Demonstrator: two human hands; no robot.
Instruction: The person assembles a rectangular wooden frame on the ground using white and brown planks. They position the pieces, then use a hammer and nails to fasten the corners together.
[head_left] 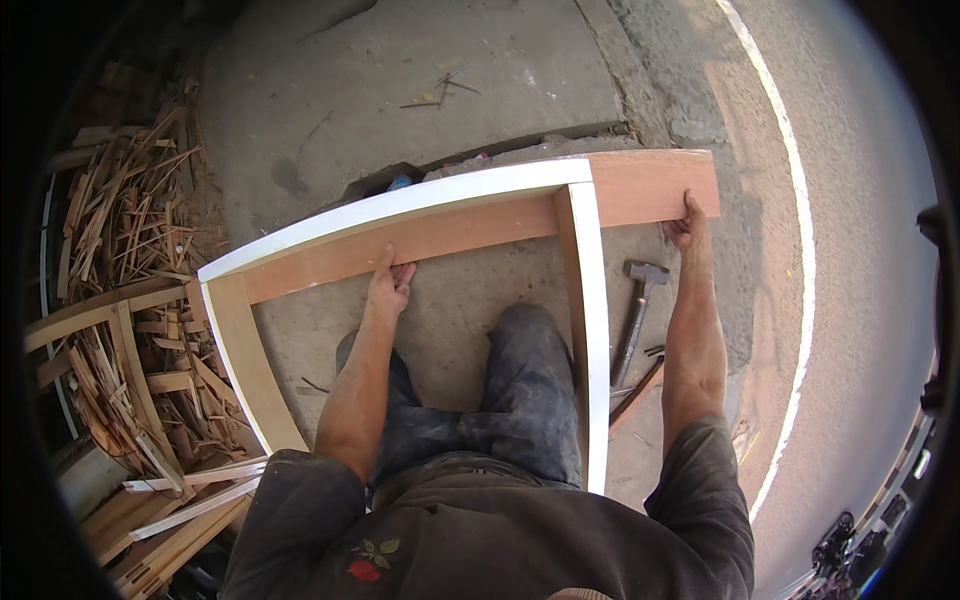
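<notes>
The near ends of the white frame (597,300) are being hidden by the dark shirt (500,540), and part of the reddish board (650,185) is being covered by the frame. At the concrete's (350,120) left edge, the scrap wood (130,215) is being cut off by darkness. Beyond the road's (850,200) right edge, dark shapes (840,545) are being blurred past telling. The blue thing (400,182) in the gap (372,187) is being seen too small to name.

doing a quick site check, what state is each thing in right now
White-edged frame: far corners meeting
Reddish-brown board: held, jutting past the frame's right side
Left grip: closed on the board's near edge
Right grip: closed near the board's right end
Hammer: lying on the ground, unheld
Wood scraps: heaped loosely
</notes>
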